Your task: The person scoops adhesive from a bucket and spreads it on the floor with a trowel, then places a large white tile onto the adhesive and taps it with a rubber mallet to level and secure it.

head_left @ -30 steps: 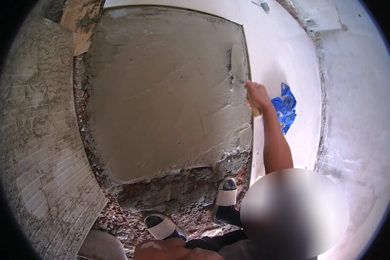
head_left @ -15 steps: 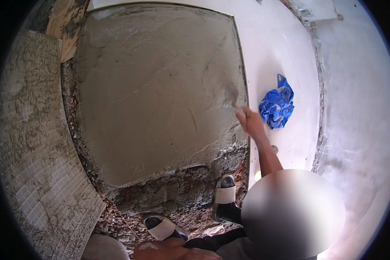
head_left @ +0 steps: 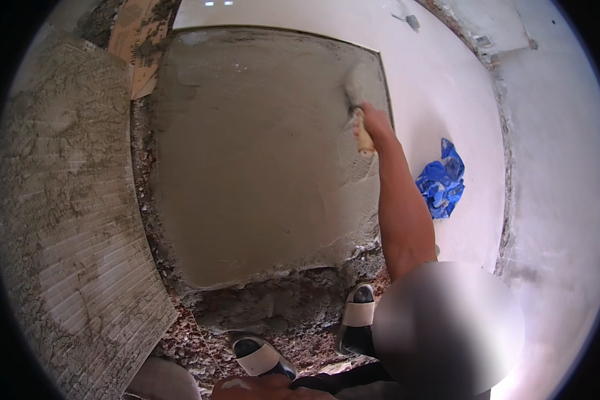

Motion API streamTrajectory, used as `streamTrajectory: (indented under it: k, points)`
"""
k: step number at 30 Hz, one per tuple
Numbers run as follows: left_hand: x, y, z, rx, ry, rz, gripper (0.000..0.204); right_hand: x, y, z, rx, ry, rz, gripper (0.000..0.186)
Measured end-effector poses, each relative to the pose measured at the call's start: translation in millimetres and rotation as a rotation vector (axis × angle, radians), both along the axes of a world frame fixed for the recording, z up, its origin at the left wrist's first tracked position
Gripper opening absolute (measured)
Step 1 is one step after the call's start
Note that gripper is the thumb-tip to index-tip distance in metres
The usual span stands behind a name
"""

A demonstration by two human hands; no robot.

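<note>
My right hand (head_left: 377, 125) is closed round a trowel (head_left: 365, 141) with a pale wooden handle. Its blade lies on the wet grey mortar bed (head_left: 260, 160), near the far right corner, and looks smeared by motion. The bed's surface is mostly smooth, with rougher ridges along its right and near edges. Bare skin, partly my left hand or arm (head_left: 300, 395), shows at the lower edge; its fingers cannot be made out.
Pale floor tiles (head_left: 440, 100) border the bed, with a crumpled blue cloth or bag (head_left: 441, 180) on them. A mortar-smeared sheet (head_left: 80, 220) lies left, beside torn cardboard (head_left: 135, 47). My sandalled feet (head_left: 359, 313) stand on rubble at the near edge. A blurred disc hides the lower right.
My right hand has moved the trowel farther away along the right side of the bed, with the arm stretched out. The whole view has shifted slightly.
</note>
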State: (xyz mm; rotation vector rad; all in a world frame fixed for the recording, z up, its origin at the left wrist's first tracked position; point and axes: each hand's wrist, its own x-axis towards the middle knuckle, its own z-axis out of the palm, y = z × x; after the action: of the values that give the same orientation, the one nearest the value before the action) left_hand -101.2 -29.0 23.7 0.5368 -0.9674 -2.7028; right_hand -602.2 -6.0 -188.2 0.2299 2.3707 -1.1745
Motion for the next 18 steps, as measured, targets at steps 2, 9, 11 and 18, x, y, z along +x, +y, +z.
streamTrajectory:
  k: [2, 9, 11, 18]
  points:
    - [0, -3, -1, 0.011, -0.004, -0.015, 0.027, 6, -39, -1, -0.016, 0.004, 0.203, 0.042]
    - [3, -13, -5, 0.037, -0.006, 0.007, 0.027, 69, -102, 16, -0.107, -0.022, 0.341, 0.044]
    - [5, -14, -6, 0.045, -0.006, 0.019, 0.027, 84, -122, 17, -0.107, -0.049, 0.39, 0.046]
    - [14, -18, -9, 0.06, 0.005, 0.04, 0.028, 146, -187, 20, 0.022, 0.0, 0.81, 0.052]
